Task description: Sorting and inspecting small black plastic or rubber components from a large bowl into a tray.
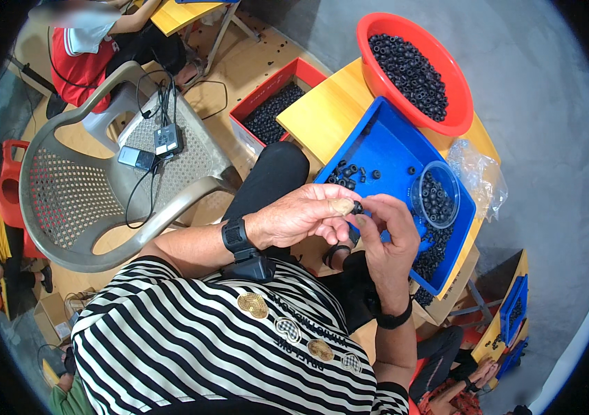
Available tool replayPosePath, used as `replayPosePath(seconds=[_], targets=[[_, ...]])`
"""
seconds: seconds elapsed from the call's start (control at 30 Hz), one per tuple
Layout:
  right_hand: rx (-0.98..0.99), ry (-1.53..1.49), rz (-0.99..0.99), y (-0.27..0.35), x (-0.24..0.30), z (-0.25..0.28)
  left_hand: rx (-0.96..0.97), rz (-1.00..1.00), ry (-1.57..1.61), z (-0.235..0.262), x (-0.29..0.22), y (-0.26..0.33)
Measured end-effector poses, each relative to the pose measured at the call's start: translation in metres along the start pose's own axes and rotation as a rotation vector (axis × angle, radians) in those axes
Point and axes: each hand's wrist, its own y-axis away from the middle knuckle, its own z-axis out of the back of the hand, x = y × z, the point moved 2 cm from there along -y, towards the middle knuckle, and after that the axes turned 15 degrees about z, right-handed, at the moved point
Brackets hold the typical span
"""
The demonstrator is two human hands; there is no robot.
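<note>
My left hand [301, 218] is closed, pinching a small round black plastic part [357, 207] between thumb and finger. From the other side my right hand [393, 238] has its thumb and fingertips closed at the same part, hiding some of it. Both hands are over the near side of a blue tray [393, 142]. Several loose black parts [343, 174] lie in the tray's left corner. A round clear tub [435, 164] holding more such parts stands inside it on the right, and smaller black pieces [434, 256] are heaped below that tub.
The tray rests on a yellow tabletop [322, 114]. Behind it stands a red basin [462, 114] full of black parts; a crumpled clear bag [480, 176] lies right. A red box [245, 111] of parts and a grey chair [191, 131] with cabled devices stand left. Other people work nearby.
</note>
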Motion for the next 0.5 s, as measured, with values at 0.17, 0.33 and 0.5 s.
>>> replayPosePath(seconds=[0.17,0.33,0.5], targets=[[-0.005,0.041,-0.013,0.0021,0.0008,-0.0031,-0.046,0.003,-0.035,-0.0052,-0.0009,0.0002],[-0.042,0.049,-0.021,0.0059,-0.0063,-0.0036,-0.117,0.031,-0.127,-0.0051,-0.0004,0.0002],[0.031,-0.046,0.030,0.0058,-0.0062,-0.0038,-0.148,-0.002,-0.209,-0.0037,-0.0046,0.0060]])
